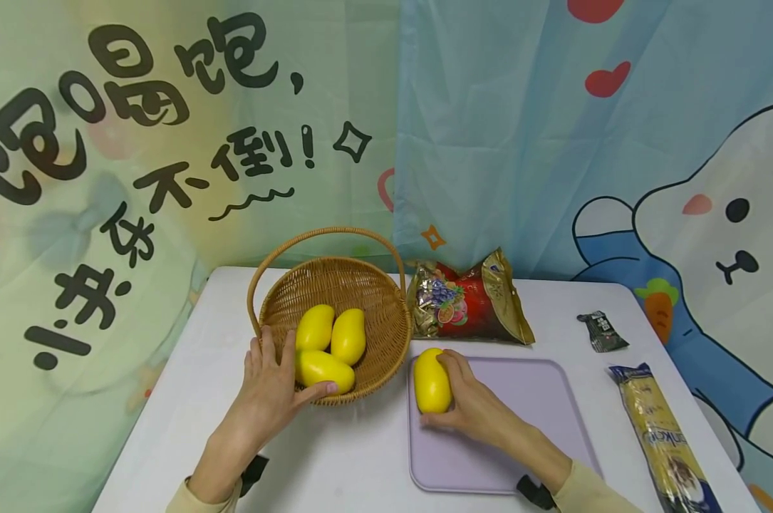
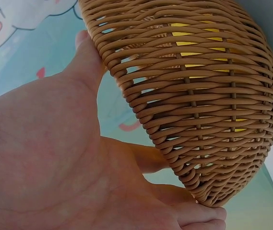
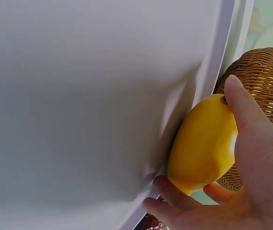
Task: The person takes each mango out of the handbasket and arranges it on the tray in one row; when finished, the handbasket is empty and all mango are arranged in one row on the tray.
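1. Head view, landmark: wicker basket (image 1: 386,331), brown, with an arched handle (image 1: 341,230), set on a white table (image 1: 341,459). Contents: three yellow mangoes (image 1: 348,336), lying close together.
2. Head view, at the basket's left and front rim: your left hand (image 1: 267,392), fingers spread and laid over the edge, thumb reaching inward beside the frontmost mango; it grasps none of the fruit.
3. Head view, right of the basket and slightly forward: your right hand (image 1: 482,413), grasping one held mango (image 1: 432,382), yellow, thumb on the near end and fingers at the far side. The fruit is above the basket-side edge of a lilac tray (image 1: 457,467).
4. Head view, just right of the basket: red-and-gold bag (image 1: 469,303), printed with fruit. Farther right of the basket, past the tray: small dark wrapper (image 1: 603,333) and, nearer you, long gold-and-blue packet (image 1: 671,442).
5. Left wrist view: your palm outside the basket, thumb and fingers spread along its rim; yellow shows through the weave.
6. Right wrist view: your thumb and fingers around the held mango, the basket beyond it. Whether the fruit touches the tray, you cannot tell.
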### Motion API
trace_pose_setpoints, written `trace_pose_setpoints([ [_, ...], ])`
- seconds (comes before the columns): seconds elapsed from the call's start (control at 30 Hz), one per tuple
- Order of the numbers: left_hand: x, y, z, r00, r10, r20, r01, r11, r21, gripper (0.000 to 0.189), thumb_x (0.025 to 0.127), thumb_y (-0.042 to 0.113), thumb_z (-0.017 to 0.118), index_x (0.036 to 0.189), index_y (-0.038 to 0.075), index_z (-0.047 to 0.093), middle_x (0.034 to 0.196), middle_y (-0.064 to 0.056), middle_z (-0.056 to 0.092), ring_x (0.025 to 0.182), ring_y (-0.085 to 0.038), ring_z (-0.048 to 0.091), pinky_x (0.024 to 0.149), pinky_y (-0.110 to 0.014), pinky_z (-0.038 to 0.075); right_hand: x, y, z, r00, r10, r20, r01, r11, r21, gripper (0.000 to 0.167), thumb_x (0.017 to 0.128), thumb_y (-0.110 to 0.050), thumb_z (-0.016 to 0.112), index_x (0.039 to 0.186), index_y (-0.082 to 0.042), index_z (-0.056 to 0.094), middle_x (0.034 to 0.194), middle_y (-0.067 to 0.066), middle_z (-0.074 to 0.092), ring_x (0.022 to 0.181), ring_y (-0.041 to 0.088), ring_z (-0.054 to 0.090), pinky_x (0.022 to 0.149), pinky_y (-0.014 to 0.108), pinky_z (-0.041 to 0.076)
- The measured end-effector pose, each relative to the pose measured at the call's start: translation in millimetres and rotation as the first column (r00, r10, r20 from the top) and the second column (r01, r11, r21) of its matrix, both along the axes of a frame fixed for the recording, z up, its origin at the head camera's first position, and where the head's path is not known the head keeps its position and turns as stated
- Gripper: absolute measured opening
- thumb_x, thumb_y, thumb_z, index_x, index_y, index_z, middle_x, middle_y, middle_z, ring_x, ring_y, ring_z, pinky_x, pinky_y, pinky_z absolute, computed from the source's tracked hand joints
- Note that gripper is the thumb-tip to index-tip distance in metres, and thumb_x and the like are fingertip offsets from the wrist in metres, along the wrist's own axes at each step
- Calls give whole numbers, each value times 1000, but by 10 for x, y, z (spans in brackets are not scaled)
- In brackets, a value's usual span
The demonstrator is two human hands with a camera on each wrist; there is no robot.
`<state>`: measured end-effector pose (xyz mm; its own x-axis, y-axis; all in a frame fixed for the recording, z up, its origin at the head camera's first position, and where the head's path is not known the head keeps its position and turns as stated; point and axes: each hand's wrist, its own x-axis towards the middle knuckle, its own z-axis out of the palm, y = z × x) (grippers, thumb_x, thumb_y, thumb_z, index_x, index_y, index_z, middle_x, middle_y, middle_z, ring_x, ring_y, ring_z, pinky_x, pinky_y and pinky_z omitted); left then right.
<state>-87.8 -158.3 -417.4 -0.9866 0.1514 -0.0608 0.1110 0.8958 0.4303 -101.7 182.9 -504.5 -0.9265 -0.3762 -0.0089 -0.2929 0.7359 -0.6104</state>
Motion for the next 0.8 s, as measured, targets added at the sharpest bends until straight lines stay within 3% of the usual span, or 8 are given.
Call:
trace_pose_setpoints([
  [0.37, -16, -10, -1, 1000, 3, 31, -3, 1000, 2, 114, 87, 68, 65, 159, -6, 18, 159, -45, -2, 146, -66, 0, 118, -72, 10, 11, -27, 4, 1000, -10, 20, 10, 1000, -3, 107, 72, -54, 88, 151, -7, 33, 158, 20, 34, 134, 34, 53, 110, 50, 46],
  [0.6, -9, -13, 0, 999, 0, 37, 0, 1000, 0, 115, 86, 70, 63, 159, -5, 17, 160, -45, -2, 146, -65, -1, 118, -72, 10, 12, -17, 26, 999, -11, 42, 11, 1000, 1, 110, 71, -56, 88, 154, -9, 31, 159, 18, 33, 129, 31, 55, 109, 51, 48],
  [0.8, -8, -11, 7, 999, 2, 37, -2, 1000, 10, 114, 86, 69, 64, 159, -5, 17, 160, -44, -2, 146, -66, -1, 118, -72, 9, -17, -10, 151, 1000, -16, 11, 15, 998, 54, 115, 71, -56, 88, 158, -11, 28, 161, 20, 29, 126, 36, 57, 102, 55, 52],
])
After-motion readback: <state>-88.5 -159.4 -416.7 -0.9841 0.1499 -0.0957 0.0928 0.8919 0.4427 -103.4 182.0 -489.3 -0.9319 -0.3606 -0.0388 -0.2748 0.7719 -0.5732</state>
